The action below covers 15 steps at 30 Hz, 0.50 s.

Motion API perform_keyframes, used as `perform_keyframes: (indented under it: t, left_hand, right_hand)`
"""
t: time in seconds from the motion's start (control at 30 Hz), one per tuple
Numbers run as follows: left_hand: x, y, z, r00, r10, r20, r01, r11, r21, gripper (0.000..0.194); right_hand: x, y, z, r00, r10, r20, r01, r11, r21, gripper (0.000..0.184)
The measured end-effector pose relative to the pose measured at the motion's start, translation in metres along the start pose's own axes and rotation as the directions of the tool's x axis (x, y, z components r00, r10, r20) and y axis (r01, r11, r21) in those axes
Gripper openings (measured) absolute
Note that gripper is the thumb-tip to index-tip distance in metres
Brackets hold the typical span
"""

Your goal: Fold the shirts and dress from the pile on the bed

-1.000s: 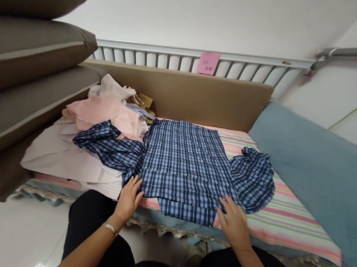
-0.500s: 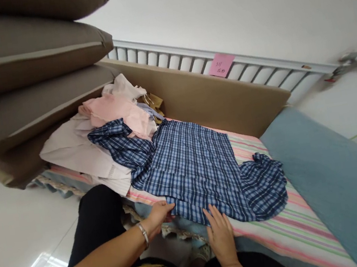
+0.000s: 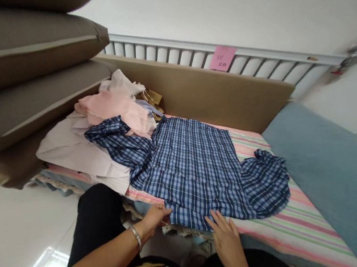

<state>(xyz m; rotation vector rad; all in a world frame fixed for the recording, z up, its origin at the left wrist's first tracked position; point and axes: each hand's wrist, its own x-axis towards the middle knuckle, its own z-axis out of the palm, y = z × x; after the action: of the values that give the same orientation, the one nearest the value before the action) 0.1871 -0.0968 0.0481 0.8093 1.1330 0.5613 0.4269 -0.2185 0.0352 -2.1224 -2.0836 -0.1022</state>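
A blue plaid shirt (image 3: pixel 196 162) lies spread over a striped sheet, one sleeve bunched at the right and the other stretched out to the left. With thumb and fingers, my left hand (image 3: pixel 156 217) pinches its near edge toward the left. My right hand (image 3: pixel 226 236) rests with fingers stretched out and slightly apart, the tips touching the shirt's near edge. The shirt's left sleeve overlaps a pile with a pink garment (image 3: pixel 117 109) and a pale pinkish-white garment (image 3: pixel 68 142).
Stacked grey-brown cushions (image 3: pixel 28 62) rise at the left. A brown board (image 3: pixel 208 90) stands along the back before a white radiator (image 3: pixel 159 55) bearing a pink note (image 3: pixel 222 58). Blue-grey padding (image 3: pixel 335 163) lies right of the striped sheet (image 3: pixel 302 231).
My left hand has drawn the shirt's near edge slightly left. My right hand has shifted a little right and down, fingers still extended. The camera view has moved slightly.
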Motion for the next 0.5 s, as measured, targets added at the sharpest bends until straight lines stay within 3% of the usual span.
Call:
perform_keyframes:
  t: [0.2, 0.33, 0.5]
  left_hand:
    - [0.013, 0.011, -0.007, 0.995, 0.047, -0.083, -0.055, 0.993, -0.102, 0.029]
    - [0.011, 0.012, -0.003, 0.991, 0.036, -0.128, -0.058, 0.983, -0.176, 0.025]
    - [0.012, 0.015, 0.003, 0.991, 0.029, -0.128, -0.056, 0.976, -0.211, 0.023]
  right_hand:
    - [0.021, -0.012, -0.028, 0.999, 0.008, 0.040, -0.015, 0.983, 0.183, 0.036]
    - [0.061, -0.045, -0.044, 0.999, -0.042, 0.002, 0.039, 0.949, 0.313, 0.038]
    - [0.110, -0.088, -0.037, 0.979, -0.201, -0.021, 0.194, 0.907, 0.373, 0.038]
